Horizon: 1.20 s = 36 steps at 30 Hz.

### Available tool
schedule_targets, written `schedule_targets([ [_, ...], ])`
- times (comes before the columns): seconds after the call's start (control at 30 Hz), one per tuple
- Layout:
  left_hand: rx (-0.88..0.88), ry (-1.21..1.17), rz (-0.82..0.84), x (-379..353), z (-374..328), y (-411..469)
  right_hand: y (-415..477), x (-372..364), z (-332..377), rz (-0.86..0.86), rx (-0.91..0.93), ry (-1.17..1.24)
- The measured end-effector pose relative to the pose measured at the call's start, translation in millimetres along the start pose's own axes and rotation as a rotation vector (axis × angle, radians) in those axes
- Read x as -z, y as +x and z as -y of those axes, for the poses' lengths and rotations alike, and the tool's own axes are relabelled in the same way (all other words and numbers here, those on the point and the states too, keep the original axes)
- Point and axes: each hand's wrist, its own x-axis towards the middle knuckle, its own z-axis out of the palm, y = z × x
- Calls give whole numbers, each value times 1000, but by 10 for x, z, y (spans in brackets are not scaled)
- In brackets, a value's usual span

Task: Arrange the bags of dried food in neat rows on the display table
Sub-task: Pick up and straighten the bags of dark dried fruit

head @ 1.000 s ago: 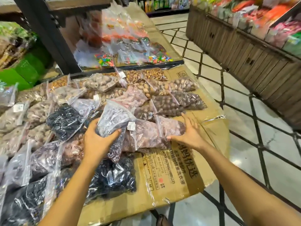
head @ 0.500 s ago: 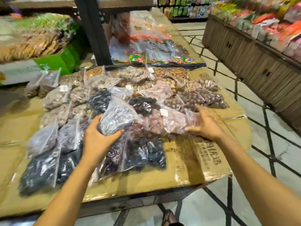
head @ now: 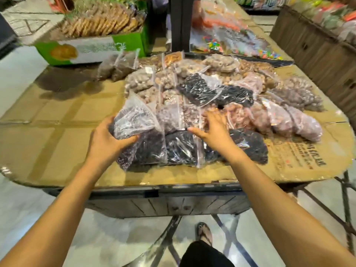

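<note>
Left hand (head: 107,140) curled in a grip; right hand (head: 212,128) spread, palm down.

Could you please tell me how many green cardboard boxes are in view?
1: the green box stands at the table's far left edge, behind the bags. Others may be hidden beyond the frame.

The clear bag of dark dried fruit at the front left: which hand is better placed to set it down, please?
Left. The left hand already grips that bag, beside bare cardboard; the right hand rests open on other bags.
</note>
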Motion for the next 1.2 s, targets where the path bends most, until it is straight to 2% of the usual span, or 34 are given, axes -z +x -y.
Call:
schedule_targets([
  [0.17,-5,67,55,305,327,148,-27,-257,225,-32,-9,-54],
  [0.37,-40,185,152,507,768,550,245,-492,644,-105,92,-89],
  [0.47,-60,262,202,597,817,796,461,-668,884,-85,120,-90],
  [0.7,-96,295,347,748,867,1376,954,-977,1177,29,-54,-198],
  [0.8,-126,279,374,810,915,1554,1081,-1062,1213,43,-134,-168],
  [1.0,-139,249,444,823,1044,1760,1138,-1176,1141,-39,-228,28],
  [1.2,-199,131,569,765,1122,1882,1027,-1219,1235,-148,-268,20],
])
